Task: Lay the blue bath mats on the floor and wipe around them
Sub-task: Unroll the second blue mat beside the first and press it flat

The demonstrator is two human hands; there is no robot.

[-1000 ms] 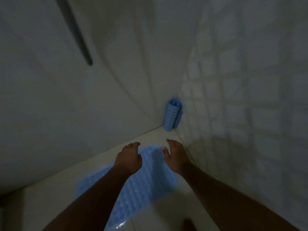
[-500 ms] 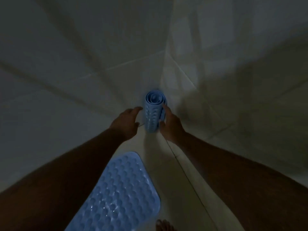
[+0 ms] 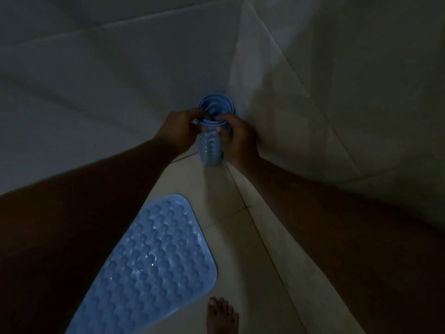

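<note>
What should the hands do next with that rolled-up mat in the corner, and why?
Probably lift the rolled mat clear of the corner and unroll it beside the flat mat. Both the left hand and right hand grip its top, it stands upright against the wall, and bare floor lies alongside.

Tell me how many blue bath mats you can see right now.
2. One flat mat lies on the floor at lower left; one rolled mat stands in the corner, held by the left hand and right hand.
</note>
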